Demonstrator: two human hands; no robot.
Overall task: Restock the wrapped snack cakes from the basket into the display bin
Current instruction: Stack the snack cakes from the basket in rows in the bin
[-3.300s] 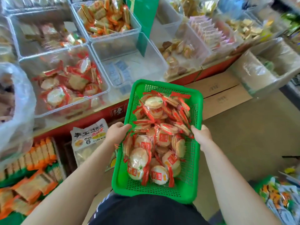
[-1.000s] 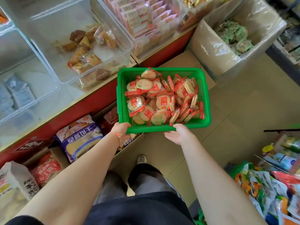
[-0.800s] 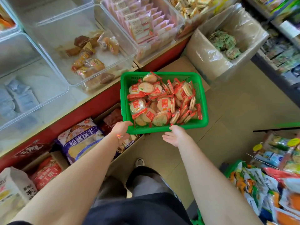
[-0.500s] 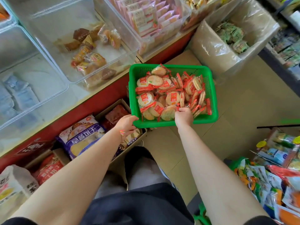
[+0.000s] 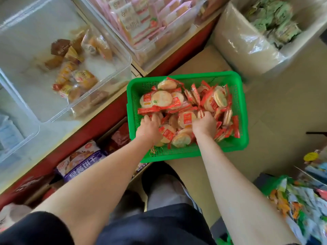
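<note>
The green plastic basket (image 5: 242,110) sits low in front of me, beside the red shelf base. It holds a pile of round snack cakes (image 5: 161,99) in clear wrappers with red ends. Both hands are inside the basket. My left hand (image 5: 149,127) digs into the near-left part of the pile, its fingers curled among the wrappers. My right hand (image 5: 204,124) grips cakes near the middle, fingertips hidden in the pile. The bin with matching red-wrapped cakes is out of view.
A clear bin (image 5: 113,80) with brown wrapped pastries stands on the shelf to the left. A bin of pink packets (image 5: 141,20) is behind it. A plastic-lined box (image 5: 247,48) of green packets stands at right. Bagged biscuits (image 5: 79,161) lie under the shelf.
The basket, held at its near rim by both hands a second ago, has come to rest low by the shelf. Both hands left the rim and went into the pile of cakes.
</note>
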